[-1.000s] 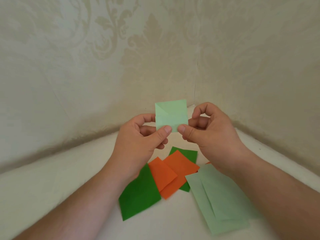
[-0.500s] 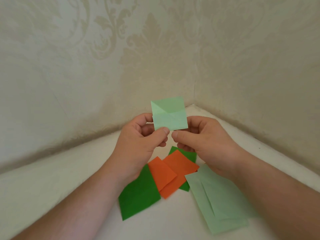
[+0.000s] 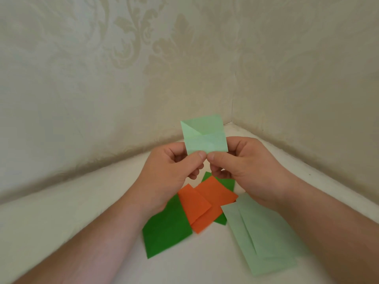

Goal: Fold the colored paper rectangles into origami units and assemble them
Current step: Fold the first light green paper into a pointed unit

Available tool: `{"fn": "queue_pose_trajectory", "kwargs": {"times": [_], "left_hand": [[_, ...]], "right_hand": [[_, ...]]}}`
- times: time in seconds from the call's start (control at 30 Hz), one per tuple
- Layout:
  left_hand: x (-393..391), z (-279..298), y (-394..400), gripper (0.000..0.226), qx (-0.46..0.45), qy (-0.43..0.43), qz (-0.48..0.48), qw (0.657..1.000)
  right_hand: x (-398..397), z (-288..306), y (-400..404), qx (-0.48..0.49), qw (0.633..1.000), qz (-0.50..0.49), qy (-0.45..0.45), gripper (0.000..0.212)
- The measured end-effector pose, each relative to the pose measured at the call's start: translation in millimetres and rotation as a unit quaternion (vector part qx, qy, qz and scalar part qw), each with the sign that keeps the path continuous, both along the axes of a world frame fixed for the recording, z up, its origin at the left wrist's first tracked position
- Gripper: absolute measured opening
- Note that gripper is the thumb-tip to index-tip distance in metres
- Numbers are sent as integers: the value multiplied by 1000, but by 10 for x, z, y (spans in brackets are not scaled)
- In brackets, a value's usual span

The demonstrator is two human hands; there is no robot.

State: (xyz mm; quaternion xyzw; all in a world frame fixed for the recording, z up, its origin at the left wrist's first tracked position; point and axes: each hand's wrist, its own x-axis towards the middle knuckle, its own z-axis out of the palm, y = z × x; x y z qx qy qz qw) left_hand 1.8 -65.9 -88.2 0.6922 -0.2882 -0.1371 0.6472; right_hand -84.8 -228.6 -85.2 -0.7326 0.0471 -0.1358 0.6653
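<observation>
A small light green folded paper (image 3: 204,138) is held upright in the air, showing a diagonal crease and a horizontal flap edge. My left hand (image 3: 174,177) pinches its lower edge between thumb and fingers. My right hand (image 3: 244,171) pinches the same lower edge just to the right, the two thumbs nearly touching. Below on the white surface lie dark green sheets (image 3: 166,228), two overlapping orange sheets (image 3: 203,203) and light green sheets (image 3: 264,240) partly under my right forearm.
The white surface (image 3: 82,212) sits in a corner formed by two patterned beige walls (image 3: 143,68). Another dark green sheet (image 3: 227,183) peeks out from under the orange ones.
The light green piece has tilted slightly and shifted a little left. My right thumb has slid along the lower edge toward my left thumb.
</observation>
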Motion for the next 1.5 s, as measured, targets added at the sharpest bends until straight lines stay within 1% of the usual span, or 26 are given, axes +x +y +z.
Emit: {"fn": "queue_pose_trajectory", "kwargs": {"times": [0.07,0.17,0.27,0.33,0.4,0.53,0.63,0.73,0.83,0.93,1.0,1.13,1.2,1.27,1.37,1.4,1.5], "left_hand": [[7,-5,4,18,19,-20,-2,1000],[13,-8,5,24,39,-33,5,999],[18,-10,10,16,40,-25,10,999],[30,-19,13,25,42,-37,18,998],[43,-12,17,33,37,-43,24,998],[61,-3,24,32,29,-32,21,999],[66,-15,20,34,35,-29,27,999],[72,-5,22,34,39,-32,36,998],[77,1,33,39,42,-29,26,998],[73,9,38,43,50,-30,18,998],[75,10,42,40,55,-25,15,998],[88,-8,43,24,59,-20,15,998],[79,-13,28,11,38,-13,19,999],[65,-8,10,3,-2,11,15,1000],[66,25,15,7,-72,59,6,996],[73,41,21,10,-94,78,5,993],[95,80,38,18,-140,130,7,982]], "right_hand": [[-1,-2,1,-2,1000,-2,6,11],[-3,6,-13,-2,1000,-10,24,7],[-8,40,-50,-21,999,-23,27,14],[-9,53,-54,-17,999,-25,26,18],[-8,55,-49,-12,999,-24,29,17],[-8,57,-71,-25,998,-38,45,14],[-8,72,-103,-35,997,-41,48,21],[-7,69,-116,-24,998,-33,45,23],[-3,64,-131,-23,998,-38,48,25],[-12,77,-161,-30,997,-29,63,20],[-20,87,-172,-34,997,-20,73,18],[-14,71,-158,-58,996,-33,65,23],[-18,60,-155,-64,995,-16,68,26],[-27,47,-157,-71,994,26,78,22],[-43,29,-156,-69,990,93,74,6],[-46,23,-159,-73,990,102,67,5],[-30,10,-176,-103,992,58,46,16]]}}
